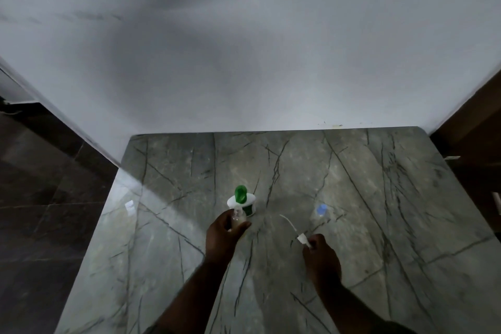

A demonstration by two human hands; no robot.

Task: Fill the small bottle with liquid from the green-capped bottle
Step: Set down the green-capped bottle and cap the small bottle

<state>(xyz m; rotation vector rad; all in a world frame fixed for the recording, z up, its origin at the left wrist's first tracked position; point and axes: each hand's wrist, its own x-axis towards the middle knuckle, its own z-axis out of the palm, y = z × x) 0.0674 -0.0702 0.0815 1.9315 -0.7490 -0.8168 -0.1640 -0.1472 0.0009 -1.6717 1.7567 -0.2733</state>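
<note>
A white bottle with a green cap (pixel 242 199) stands near the middle of the green marble table (pixel 379 198). Just in front of it, my left hand (pixel 223 233) grips a small clear bottle (pixel 239 217) upright, its neck uncovered. My right hand (pixel 321 255) holds a white pump top (pixel 303 240) whose thin curved tube (pixel 288 221) points up and left, over the table. The two hands are apart.
A clear bottle with a blue cap (pixel 321 211) stands to the right, just beyond my right hand. A white wall rises behind the table. Dark floor lies past the table's left edge, and brown furniture (pixel 477 127) stands at the right.
</note>
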